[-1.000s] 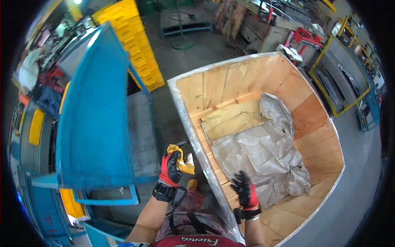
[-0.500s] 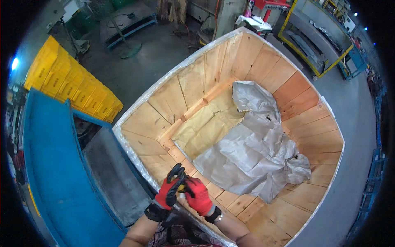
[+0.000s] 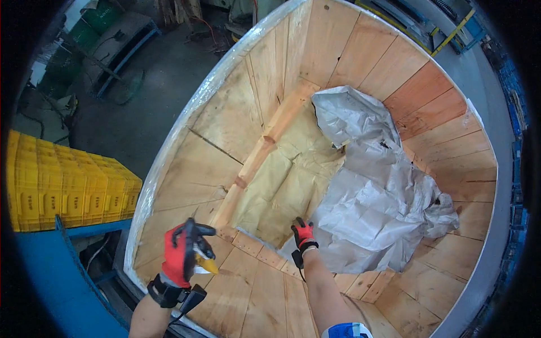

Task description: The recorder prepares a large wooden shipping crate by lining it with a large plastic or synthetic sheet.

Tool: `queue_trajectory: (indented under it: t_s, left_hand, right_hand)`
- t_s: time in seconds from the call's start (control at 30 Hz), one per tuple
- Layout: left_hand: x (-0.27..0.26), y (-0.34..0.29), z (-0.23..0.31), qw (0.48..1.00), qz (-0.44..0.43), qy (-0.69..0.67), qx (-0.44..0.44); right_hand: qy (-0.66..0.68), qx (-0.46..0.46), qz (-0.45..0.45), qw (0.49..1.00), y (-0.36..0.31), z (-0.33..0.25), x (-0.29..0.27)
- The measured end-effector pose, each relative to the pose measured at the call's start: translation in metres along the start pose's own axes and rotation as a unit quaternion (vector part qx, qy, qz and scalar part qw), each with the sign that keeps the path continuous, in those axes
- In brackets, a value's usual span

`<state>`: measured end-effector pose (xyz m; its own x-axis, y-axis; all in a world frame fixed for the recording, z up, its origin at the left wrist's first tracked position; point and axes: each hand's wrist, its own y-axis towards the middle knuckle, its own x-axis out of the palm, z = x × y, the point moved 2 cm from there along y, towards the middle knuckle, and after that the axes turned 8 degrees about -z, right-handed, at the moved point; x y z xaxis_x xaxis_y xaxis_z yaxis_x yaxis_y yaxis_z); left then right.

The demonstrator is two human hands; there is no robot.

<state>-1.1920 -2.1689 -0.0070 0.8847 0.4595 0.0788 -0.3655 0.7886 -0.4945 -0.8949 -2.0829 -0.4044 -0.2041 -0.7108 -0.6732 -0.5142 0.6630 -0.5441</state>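
My left hand [image 3: 183, 250], in a red glove with black fingers, is closed around a small yellow-and-white thing [image 3: 207, 263] whose kind I cannot make out. It hangs over the near left wall of a large wooden crate [image 3: 253, 287]. Deeper inside the crate, my right hand [image 3: 304, 232], gloved alike, reaches down with its fingertips apart. It is over the seam where tan paper [image 3: 270, 197] meets a crumpled silver-grey sheet [image 3: 372, 208]. Whether its fingertips touch either sheet cannot be told.
Clear film wraps the crate's rim [image 3: 169, 152]. Left of it, stacked yellow plastic crates [image 3: 73, 188] stand by a blue metal bench [image 3: 51, 281]. A low cart [image 3: 121, 53] is at the far left, and a yellow-framed rack [image 3: 451, 28] at the far right.
My hands were together at the crate's near edge and have parted. The right has reached forward into the crate; the left has moved left with the yellow-and-white thing. The view has shifted closer over the crate.
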Motion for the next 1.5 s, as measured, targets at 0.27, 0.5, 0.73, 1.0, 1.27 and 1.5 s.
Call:
queue_trajectory:
  t_s: [0.27, 0.5, 0.73, 1.0, 1.27, 1.5]
  left_hand:
    - [0.027, 0.062, -0.108, 0.769, -0.080, 0.617, -0.149]
    - [0.034, 0.055, -0.165, 0.485, -0.065, 0.864, -0.121]
    - [-0.003, 0.072, -0.077, 0.770, 0.169, 0.614, 0.029]
    - [0.111, 0.048, -0.078, 0.835, 0.058, 0.489, 0.248]
    - [0.190, 0.096, -0.278, 0.346, -0.443, 0.823, 0.084]
    - [0.092, 0.131, -0.405, 0.178, -0.439, 0.880, 0.012]
  right_hand:
    - [0.359, -0.177, 0.160, 0.902, -0.013, -0.216, -0.151]
    - [0.340, -0.441, -0.048, 0.829, -0.099, -0.325, -0.206]
    - [0.635, -0.349, -0.217, 0.655, -0.140, -0.191, -0.204]
    - [0.632, 0.417, 0.080, 0.649, -0.284, 0.227, 0.103]
    - [0.544, 0.500, 0.369, 0.564, -0.257, 0.344, 0.020]
    - [0.126, 0.346, 0.147, 0.918, -0.220, 0.367, -0.052]
